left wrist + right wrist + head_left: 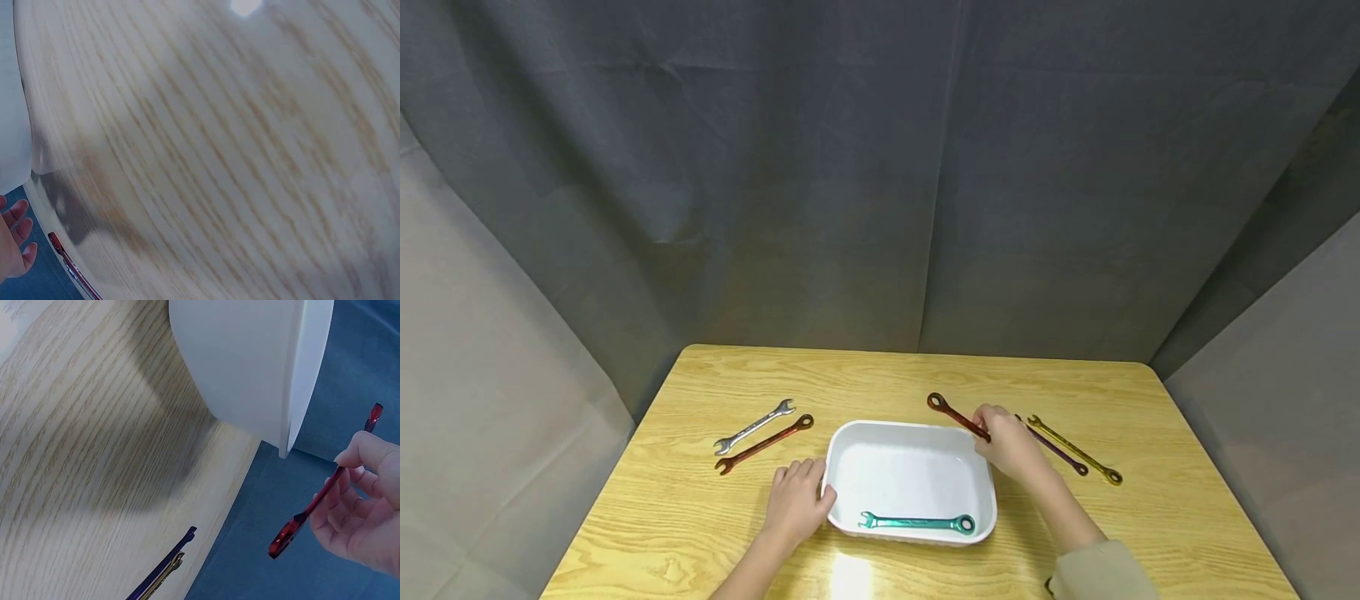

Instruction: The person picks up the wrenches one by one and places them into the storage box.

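A dark red ratcheting wrench (958,418) is pinched between the thumb and fingers of my right hand (1011,443), over the back right corner of the white dish (911,427). Its ring end points to the back left. In the right wrist view, the red wrench (325,487) slants clear above the dish's rim. At the dish's left rim, my left hand (796,502) grips with thumb and index finger, its other fingers loosely bent outside. Only fingertips of the left hand (15,240) show in the left wrist view. Inside the dish, a teal wrench (917,523) lies along the near wall.
Left of the dish, a silver open-end wrench (754,427) and a red-orange wrench (764,446) lie side by side on the wooden table (865,367). To the right lie a purple wrench (1060,452) and a gold wrench (1078,452). Grey curtains (820,208) hang behind.
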The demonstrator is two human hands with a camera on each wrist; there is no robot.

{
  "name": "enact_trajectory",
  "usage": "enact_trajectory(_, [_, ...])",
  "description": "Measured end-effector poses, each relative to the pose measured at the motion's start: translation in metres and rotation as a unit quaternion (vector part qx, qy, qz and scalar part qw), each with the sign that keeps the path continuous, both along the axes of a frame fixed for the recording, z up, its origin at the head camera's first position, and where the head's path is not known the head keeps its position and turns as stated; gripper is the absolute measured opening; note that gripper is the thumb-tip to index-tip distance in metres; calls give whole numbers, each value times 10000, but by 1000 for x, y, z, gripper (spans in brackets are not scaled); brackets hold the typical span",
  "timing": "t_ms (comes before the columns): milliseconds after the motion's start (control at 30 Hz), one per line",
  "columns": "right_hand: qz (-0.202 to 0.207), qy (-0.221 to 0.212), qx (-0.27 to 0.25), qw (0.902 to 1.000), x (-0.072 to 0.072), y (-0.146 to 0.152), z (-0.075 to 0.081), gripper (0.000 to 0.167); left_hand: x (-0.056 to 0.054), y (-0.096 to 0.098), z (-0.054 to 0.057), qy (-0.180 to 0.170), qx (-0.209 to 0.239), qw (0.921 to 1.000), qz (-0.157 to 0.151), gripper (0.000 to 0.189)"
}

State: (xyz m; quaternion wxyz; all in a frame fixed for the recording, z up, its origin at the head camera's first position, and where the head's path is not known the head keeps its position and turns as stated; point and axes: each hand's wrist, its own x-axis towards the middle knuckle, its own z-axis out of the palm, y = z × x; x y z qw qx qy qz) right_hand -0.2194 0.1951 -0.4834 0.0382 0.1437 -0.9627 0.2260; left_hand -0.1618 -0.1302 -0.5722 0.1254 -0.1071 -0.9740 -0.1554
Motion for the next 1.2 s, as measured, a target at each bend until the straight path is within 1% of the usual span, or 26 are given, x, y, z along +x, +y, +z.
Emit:
enact_trajectory(133, [33, -89, 113, 9999, 2, -4, 3, 23, 0, 0, 0, 4, -9, 10000, 4, 33])
enact_trajectory(267, [61, -48, 172, 9998, 3, -8, 2, 24, 0, 0, -1, 49, -3, 10000, 0, 33])
enact_trajectory(500, [190, 36, 130, 9997, 4, -15, 0, 24, 0, 0, -2, 190, 33, 9998, -32, 33])
enact_trajectory(767, [369, 189, 224, 9989, 7, -23, -1, 24, 0, 0, -1, 13, 36, 10000, -14, 35])
enact_trajectory(1000, [445, 159, 304, 9984, 9, -30, 1, 24, 0, -1, -2, 101, 11, 9999, -5, 34])
enact_trajectory(1200, [546, 155, 325, 9979, 11, -34, 0, 25, 0, -1, -2, 51, 35, 10000, -2, 35])
